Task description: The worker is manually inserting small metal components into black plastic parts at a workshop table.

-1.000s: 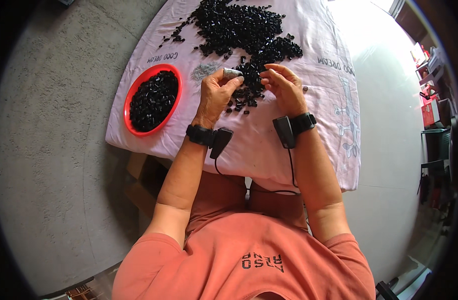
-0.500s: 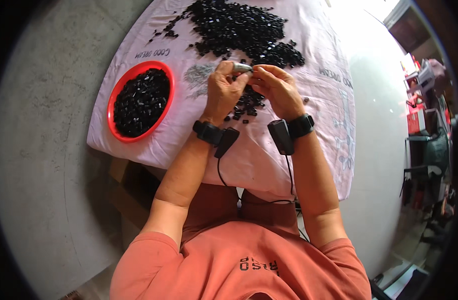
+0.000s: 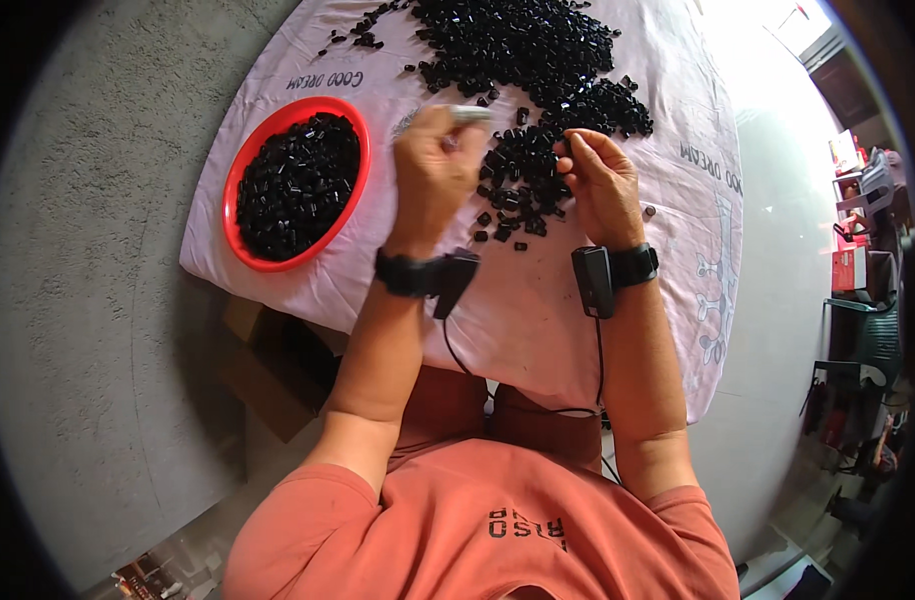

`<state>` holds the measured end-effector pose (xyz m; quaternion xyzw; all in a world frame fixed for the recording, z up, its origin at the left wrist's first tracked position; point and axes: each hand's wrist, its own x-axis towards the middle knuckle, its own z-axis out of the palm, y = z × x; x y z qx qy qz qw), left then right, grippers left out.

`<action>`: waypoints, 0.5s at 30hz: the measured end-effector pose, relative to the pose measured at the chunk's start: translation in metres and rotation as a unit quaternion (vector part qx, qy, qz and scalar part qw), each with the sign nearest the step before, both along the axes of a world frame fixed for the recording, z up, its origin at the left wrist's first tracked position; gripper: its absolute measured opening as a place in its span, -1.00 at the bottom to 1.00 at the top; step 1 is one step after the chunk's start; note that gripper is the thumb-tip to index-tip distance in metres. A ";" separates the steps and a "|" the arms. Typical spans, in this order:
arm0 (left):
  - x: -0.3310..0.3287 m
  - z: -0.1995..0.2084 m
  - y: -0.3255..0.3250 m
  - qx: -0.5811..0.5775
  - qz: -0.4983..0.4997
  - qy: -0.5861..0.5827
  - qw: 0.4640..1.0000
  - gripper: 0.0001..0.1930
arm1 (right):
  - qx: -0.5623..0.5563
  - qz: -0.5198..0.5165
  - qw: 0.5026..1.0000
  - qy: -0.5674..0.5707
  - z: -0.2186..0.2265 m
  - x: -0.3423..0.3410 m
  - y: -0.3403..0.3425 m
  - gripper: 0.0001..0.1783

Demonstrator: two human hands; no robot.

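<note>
My left hand [image 3: 436, 170] is closed and blurred by motion, raised above the cloth between the red bowl and the heap. A short silvery-grey object [image 3: 471, 114] shows at its index finger; I cannot make out its kind. To the right, my right hand [image 3: 604, 185] pinches thumb and fingers together at the heap's right edge. Between those fingertips is a small black piece [image 3: 565, 146], partly hidden. Small shiny black block-like pieces [image 3: 523, 45] lie in a large heap at the far side, trailing toward me between my hands. The hands are apart.
A red round bowl [image 3: 362, 180] full of similar black pieces stands on the left of the pink cloth-covered table [image 3: 518, 330]. One loose piece [image 3: 650, 211] lies right of my right wrist. Cables hang from both wrist devices. An open cardboard box [image 3: 278, 370] sits below the table's left edge.
My hands, together at the fingertips before, have parted. The left has swung left with the silvery-grey object; the right is now farther right. The whole view has shifted slightly.
</note>
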<state>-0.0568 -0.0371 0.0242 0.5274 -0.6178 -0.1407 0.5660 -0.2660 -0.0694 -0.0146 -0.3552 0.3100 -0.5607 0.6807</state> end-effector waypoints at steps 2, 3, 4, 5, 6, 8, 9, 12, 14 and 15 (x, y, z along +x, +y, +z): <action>0.023 0.008 0.014 0.047 0.042 0.053 0.997 -0.86 | -0.020 -0.036 0.999 -0.009 -0.005 -0.001 -0.003 -0.86; 0.038 0.007 0.021 0.064 0.046 0.031 0.996 -0.86 | -0.014 -0.061 0.998 -0.012 -0.005 0.001 -0.003 -0.85; 0.050 0.001 0.026 0.082 0.050 0.009 0.995 -0.86 | -0.015 -0.070 0.997 -0.003 -0.004 0.001 -0.003 -0.85; 0.057 -0.001 0.032 0.082 0.062 -0.012 0.995 -0.87 | -0.017 -0.076 0.997 0.001 -0.001 0.004 -0.004 -0.85; 0.063 -0.004 0.037 0.083 0.074 -0.033 0.993 -0.88 | -0.019 -0.083 0.996 0.006 0.001 0.006 -0.004 -0.85; 0.070 -0.008 0.043 0.092 0.089 -0.083 0.988 -0.86 | -0.020 -0.079 0.997 0.017 0.001 0.007 -0.004 -0.84; 0.072 -0.010 0.043 0.102 0.093 -0.112 0.984 -0.83 | -0.023 -0.078 0.996 0.021 0.001 0.007 -0.004 -0.84; 0.072 -0.013 0.037 0.098 0.091 -0.166 0.977 -0.78 | -0.027 -0.070 0.997 0.020 -0.001 0.005 -0.005 -0.83; 0.071 -0.013 0.032 0.097 0.091 -0.209 0.969 -0.79 | -0.030 -0.061 0.998 0.018 -0.002 0.004 -0.005 -0.83; 0.071 -0.013 0.029 0.095 0.084 -0.217 0.968 -0.79 | -0.033 -0.055 0.998 0.019 -0.002 0.004 -0.004 -0.83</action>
